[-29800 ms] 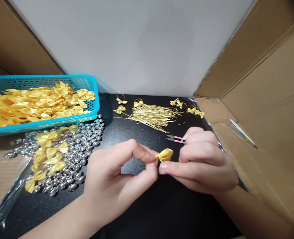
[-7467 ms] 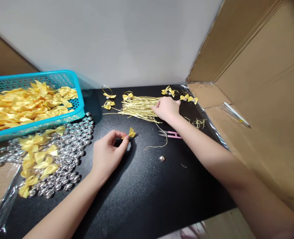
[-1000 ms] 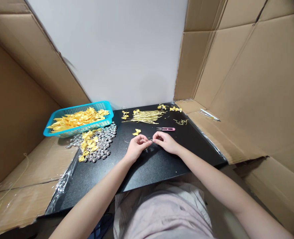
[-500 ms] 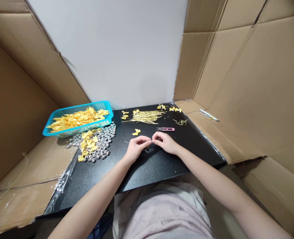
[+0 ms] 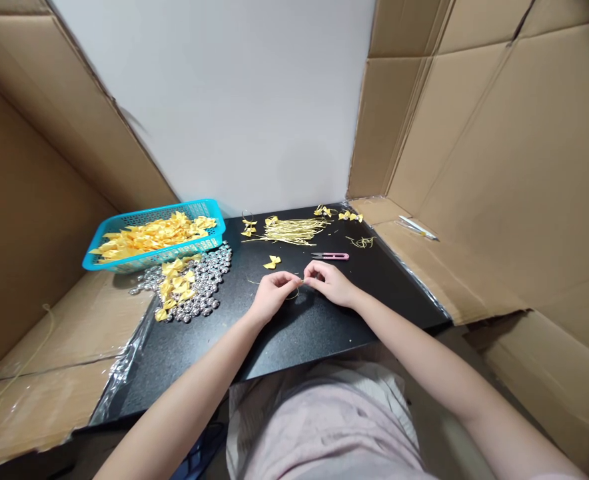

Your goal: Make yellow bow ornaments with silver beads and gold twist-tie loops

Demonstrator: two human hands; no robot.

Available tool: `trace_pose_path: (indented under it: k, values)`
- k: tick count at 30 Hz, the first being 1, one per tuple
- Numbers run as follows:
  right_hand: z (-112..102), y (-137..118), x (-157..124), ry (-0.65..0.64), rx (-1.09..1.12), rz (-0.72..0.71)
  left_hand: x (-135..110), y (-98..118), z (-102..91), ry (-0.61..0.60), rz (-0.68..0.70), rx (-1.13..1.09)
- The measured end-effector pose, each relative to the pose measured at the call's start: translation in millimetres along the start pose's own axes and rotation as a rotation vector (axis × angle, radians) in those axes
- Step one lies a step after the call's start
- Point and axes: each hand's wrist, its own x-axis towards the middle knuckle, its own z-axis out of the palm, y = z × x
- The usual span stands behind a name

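Note:
My left hand (image 5: 276,291) and my right hand (image 5: 330,283) meet fingertip to fingertip over the black table. Both pinch a thin yellow cord (image 5: 293,296), which loops below the fingers and trails out to the left. The exact spot they grip is tiny and mostly covered by the fingertips. Just beyond my left hand lies a single yellow ribbon bow (image 5: 272,262). A pair of pink-handled thread snips (image 5: 331,256) rests beyond my right hand. Farther back is a bundle of cut yellow cords (image 5: 294,231).
A blue basket (image 5: 153,257) full of yellow bows stands at the left. Beside it lie silver beads (image 5: 209,287) with loose bows (image 5: 177,283) on top. Cord scraps (image 5: 363,242) and bow-and-bead pieces (image 5: 350,217) sit at the back right. Cardboard walls (image 5: 514,167) enclose both sides.
The fingertips have shifted slightly, and a little yellow cord now shows between them. The whole view has moved a touch; the other things lie as before.

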Motion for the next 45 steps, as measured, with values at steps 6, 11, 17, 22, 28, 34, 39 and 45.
trace_pose_path:
  k: [6, 11, 17, 22, 28, 34, 39, 45]
  values:
    - [-0.7, -1.7, -0.3, 0.009, -0.011, -0.021, 0.0, 2.1, 0.0, -0.046, 0.003, 0.028]
    - [0.1, -1.9, 0.1, 0.008, -0.012, -0.021, -0.3, 2.7, -0.1, -0.078, 0.024, 0.034]
    - [0.4, -0.7, -0.2, 0.005, -0.005, -0.005, -0.9, 2.6, -0.3, -0.11, 0.052, 0.046]
    - [1.5, 0.9, -0.2, -0.002, 0.0, -0.002, -0.6, 1.4, -0.5, -0.122, 0.072, 0.046]
    - [2.7, -0.9, -0.4, 0.021, -0.002, -0.006, 0.4, 0.3, -0.9, -0.114, 0.072, 0.059]
    - [4.2, -1.2, -2.0, 0.092, 0.009, 0.008, -0.5, 1.8, -0.7, -0.103, 0.073, 0.072]
    - [5.5, 2.8, -2.2, 0.125, 0.057, 0.026, -0.7, 2.4, -0.9, -0.089, 0.072, 0.072]
    - [6.2, 2.6, -2.8, 0.101, 0.084, 0.014, -0.1, 1.2, -1.1, -0.065, 0.063, 0.062]
